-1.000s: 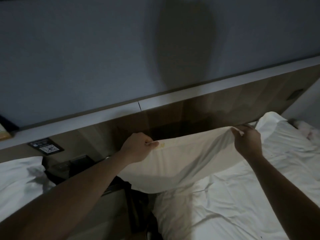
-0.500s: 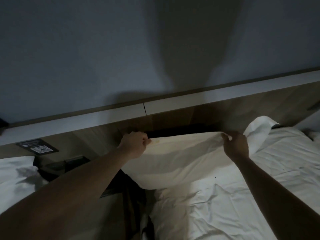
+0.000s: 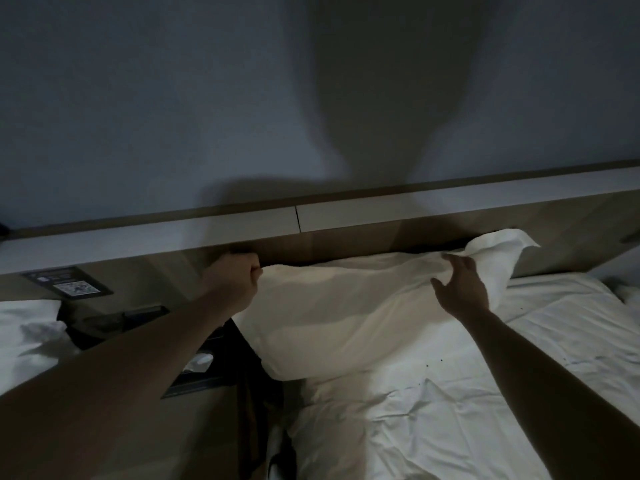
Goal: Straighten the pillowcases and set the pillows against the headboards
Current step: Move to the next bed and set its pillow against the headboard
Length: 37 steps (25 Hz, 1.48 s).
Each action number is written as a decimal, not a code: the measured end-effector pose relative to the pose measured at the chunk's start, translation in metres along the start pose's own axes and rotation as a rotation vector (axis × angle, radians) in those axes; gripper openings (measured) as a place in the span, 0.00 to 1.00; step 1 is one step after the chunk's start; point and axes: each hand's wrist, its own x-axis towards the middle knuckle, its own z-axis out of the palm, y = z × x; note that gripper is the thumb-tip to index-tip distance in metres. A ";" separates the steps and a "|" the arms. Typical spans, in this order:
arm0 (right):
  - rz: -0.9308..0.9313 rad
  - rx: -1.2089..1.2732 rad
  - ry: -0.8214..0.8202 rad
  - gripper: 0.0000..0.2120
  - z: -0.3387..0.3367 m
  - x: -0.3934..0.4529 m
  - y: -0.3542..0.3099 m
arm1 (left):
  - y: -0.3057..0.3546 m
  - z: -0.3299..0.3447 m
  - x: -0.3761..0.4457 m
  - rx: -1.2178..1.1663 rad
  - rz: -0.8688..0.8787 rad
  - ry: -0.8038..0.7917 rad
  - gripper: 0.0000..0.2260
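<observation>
Left hand (image 3: 235,282) fist-grips the pillow (image 3: 339,306) corner at the headboard (image 3: 363,237); right hand (image 3: 460,289) rests on top, fingers (image 3: 457,266) spread.

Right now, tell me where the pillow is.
In the head view the pillow lies centre-right at the bed's head, its top edge by the wooden headboard, between the left hand and right hand.
</observation>
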 end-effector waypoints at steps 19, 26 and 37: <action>-0.100 0.250 0.209 0.32 0.128 -0.040 0.021 | -0.030 0.113 -0.054 -0.742 0.008 0.580 0.25; -0.461 0.434 0.397 0.29 0.185 -0.006 0.037 | -0.037 0.216 -0.058 -1.053 -0.110 0.869 0.34; -0.532 0.407 0.487 0.31 0.096 0.049 0.071 | 0.005 0.144 -0.039 -0.331 0.059 0.745 0.27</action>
